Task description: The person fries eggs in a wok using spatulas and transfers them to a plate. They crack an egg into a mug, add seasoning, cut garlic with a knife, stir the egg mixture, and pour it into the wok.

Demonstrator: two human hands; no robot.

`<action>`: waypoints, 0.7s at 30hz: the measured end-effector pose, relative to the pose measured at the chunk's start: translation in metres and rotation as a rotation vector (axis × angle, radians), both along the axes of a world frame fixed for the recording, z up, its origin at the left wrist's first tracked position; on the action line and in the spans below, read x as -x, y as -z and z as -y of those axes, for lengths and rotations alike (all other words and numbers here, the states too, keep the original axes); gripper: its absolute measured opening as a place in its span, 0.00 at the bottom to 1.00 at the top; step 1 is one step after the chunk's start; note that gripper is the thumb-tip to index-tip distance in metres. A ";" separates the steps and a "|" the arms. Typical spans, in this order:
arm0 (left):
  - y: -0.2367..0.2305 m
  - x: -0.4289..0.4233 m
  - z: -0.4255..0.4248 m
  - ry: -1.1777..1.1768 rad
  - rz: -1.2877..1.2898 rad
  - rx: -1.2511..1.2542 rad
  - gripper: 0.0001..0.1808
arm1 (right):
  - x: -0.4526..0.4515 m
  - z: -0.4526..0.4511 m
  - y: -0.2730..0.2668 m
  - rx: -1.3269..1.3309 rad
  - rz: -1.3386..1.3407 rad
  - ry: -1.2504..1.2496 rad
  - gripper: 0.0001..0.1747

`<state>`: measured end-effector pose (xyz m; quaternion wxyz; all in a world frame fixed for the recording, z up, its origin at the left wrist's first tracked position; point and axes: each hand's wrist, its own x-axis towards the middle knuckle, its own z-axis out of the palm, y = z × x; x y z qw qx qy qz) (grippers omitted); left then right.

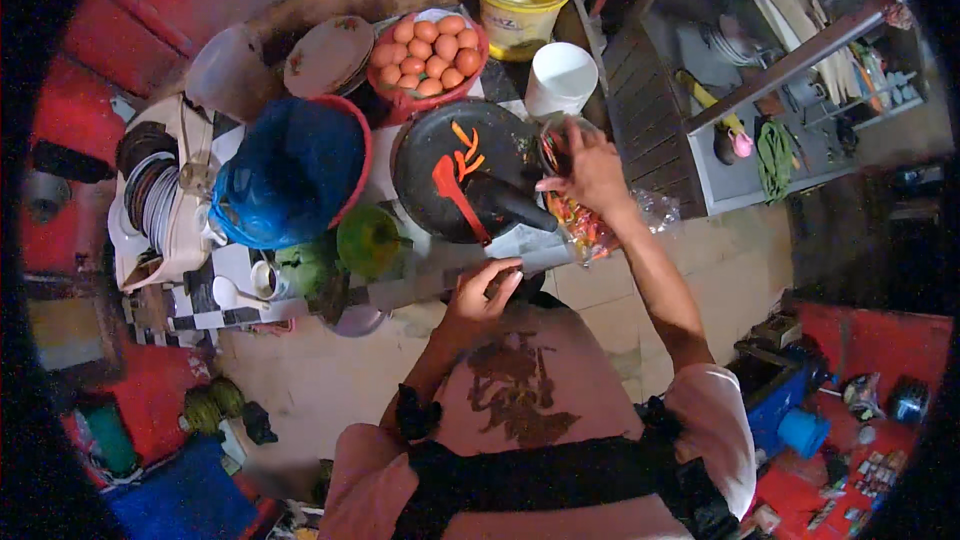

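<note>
My right hand [589, 169] reaches over a small container [553, 150] at the right rim of a dark stone mortar plate [427, 199], its fingers at the container's top; whether they grip it is unclear. Below that hand lies a clear plastic bag of red and orange chillies [585, 229]. On the mortar rest a red plastic spoon [454, 191], several orange chillies [471, 146] and a dark stone pestle [510, 201]. My left hand [486, 291] is at the table's near edge, fingers curled with thumb and forefinger slightly apart; whether something small is between them cannot be told.
Behind the mortar stand a red basket of brown eggs [431, 60], a yellow bucket [517, 7] and a white tub [562, 79]. To the left are a blue plastic-covered basin [292, 172], a green strainer or bowl [369, 241] and a plate rack [180, 240]. A glass-sided cabinet [701, 127] stands right.
</note>
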<state>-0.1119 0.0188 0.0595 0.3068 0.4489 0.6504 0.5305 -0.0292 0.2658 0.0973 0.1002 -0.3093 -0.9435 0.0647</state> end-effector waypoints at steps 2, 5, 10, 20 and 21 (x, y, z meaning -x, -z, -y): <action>-0.016 0.008 -0.012 0.025 0.002 -0.048 0.11 | -0.001 -0.010 0.012 0.104 -0.010 0.058 0.61; -0.023 0.013 -0.022 0.049 -0.022 -0.104 0.10 | -0.009 -0.032 0.018 0.240 -0.031 0.101 0.52; -0.028 0.015 -0.048 -0.033 -0.061 -0.088 0.10 | -0.026 -0.052 0.017 0.114 -0.062 0.036 0.13; -0.018 0.029 -0.153 -0.197 -0.339 -0.142 0.07 | -0.051 -0.056 -0.002 0.272 -0.548 0.195 0.07; -0.016 0.031 -0.163 -0.198 -0.343 -0.138 0.07 | -0.055 -0.058 -0.002 0.276 -0.552 0.194 0.07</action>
